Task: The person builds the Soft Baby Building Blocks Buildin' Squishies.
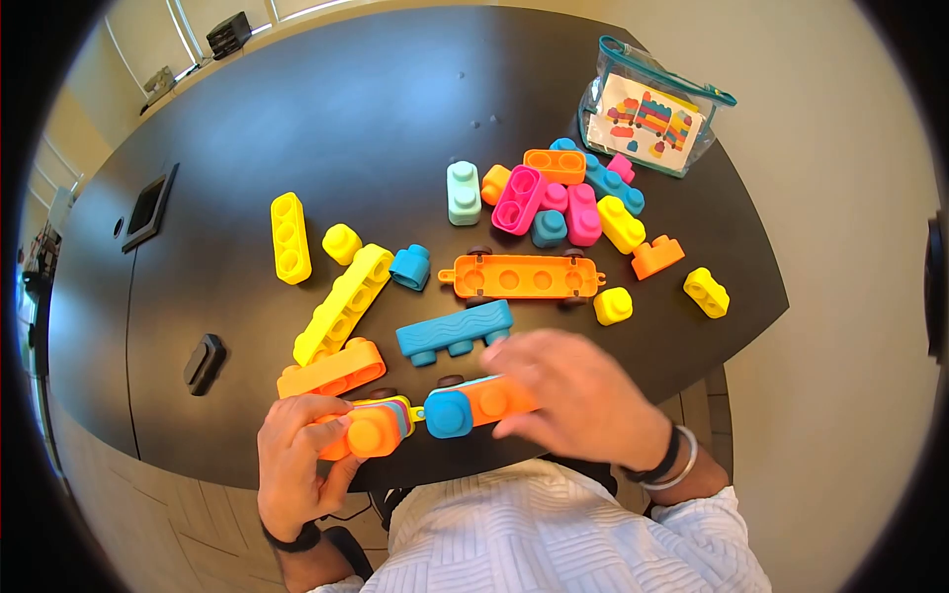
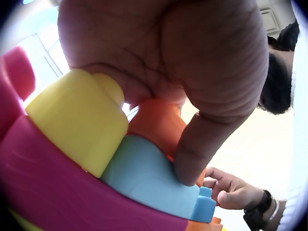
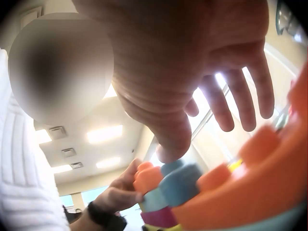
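left hand (image 1: 300, 463): grip pinches the orange block (image 1: 373, 433) topping the left car (image 1: 402, 419), 7 o'clock on the worktop (image 1: 346, 128). car is layered: light-blue block (image 2: 149, 178), magenta tier (image 2: 77, 185), yellow below. yellow coupler (image 1: 417, 414) joins it to the right car (image 1: 504, 397), 6 o'clock: blue block (image 1: 448, 414), studded orange body. right hand (image 1: 588, 395): grip released, fingers straight, at its 3 o'clock end; contact unclear.

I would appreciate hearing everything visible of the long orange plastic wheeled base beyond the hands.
This long orange plastic base shows a hollow face, upward, with four round recesses, a small coupling at each end and dark wheels along both long sides. It rests on the black table, touched by neither left hand nor right hand.
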### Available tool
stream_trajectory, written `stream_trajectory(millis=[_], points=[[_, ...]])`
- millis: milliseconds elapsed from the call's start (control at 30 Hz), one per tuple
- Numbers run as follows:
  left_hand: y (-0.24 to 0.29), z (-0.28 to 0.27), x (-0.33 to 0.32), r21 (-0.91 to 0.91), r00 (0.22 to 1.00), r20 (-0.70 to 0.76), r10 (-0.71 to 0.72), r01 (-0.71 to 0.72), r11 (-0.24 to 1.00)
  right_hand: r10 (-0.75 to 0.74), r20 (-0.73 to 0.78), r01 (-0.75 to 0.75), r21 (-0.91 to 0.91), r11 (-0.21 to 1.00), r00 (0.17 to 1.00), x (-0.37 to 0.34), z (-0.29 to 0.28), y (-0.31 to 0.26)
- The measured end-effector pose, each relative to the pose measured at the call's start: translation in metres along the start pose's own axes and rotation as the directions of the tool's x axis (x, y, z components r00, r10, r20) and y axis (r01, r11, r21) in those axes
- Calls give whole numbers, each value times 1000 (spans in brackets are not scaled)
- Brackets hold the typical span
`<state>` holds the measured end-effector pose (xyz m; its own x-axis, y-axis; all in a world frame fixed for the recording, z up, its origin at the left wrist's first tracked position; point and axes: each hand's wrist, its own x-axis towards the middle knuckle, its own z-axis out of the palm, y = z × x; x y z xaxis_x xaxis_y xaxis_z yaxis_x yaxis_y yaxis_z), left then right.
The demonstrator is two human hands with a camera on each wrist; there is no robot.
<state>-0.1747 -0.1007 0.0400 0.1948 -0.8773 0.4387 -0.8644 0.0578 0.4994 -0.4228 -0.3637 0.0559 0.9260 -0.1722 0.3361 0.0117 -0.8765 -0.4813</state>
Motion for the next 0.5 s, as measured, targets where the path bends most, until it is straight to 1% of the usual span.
stream_trajectory(millis=[33, 67, 100, 167, 200, 233, 267, 300, 367, 433, 500], points=[[1, 0, 0, 6, 1000, 0, -8, 8, 1000, 5, -72, -10, -60, 998, 997, -3, -12, 10], [1, 0, 0, 13, 1000, -2, -15, 15, 1000, 45, -134, -59, -99, 993, 990, -6, -25, 18], [0, 0, 0, 14, 1000, -2, -14, 14, 1000, 111, -162, -141, -184, 973, 981, -8, -39, 21], [-2, -2, -2, -38, 999, 34, -20, 22, 999, 139, -245, -214, -313, 925, 959, -21, -54, 39], [-3, -5, -3, -18, 999, 32, -32, 33, 999, 170, -272, -262, -350, 899, 947, -27, -59, 45], [-4, -7, -4, -38, 997, 69, -29, 32, 999, 199, -298, -308, -383, 871, 934, -35, -64, 48], [-5, -10, -4, -60, 994, 105, -27, 34, 998, 225, -333, -344, -359, 867, 916, -45, -71, 50], [-2, -20, -4, -28, 993, 101, -57, 60, 998, 246, -362, -369, -324, 871, 899, -50, -74, 52], [-7, -38, 3, -225, 986, 67, -152, 163, 961, 251, -377, -376, -306, 875, 892, -57, -75, 53], [-24, -56, 6, -184, 979, 95, -182, 197, 963, 247, -381, -370, -295, 881, 891, -64, -75, 56], [-45, -73, 19, -138, 958, 173, -231, 255, 957, 243, -389, -364, -276, 890, 889, -67, -74, 57]])
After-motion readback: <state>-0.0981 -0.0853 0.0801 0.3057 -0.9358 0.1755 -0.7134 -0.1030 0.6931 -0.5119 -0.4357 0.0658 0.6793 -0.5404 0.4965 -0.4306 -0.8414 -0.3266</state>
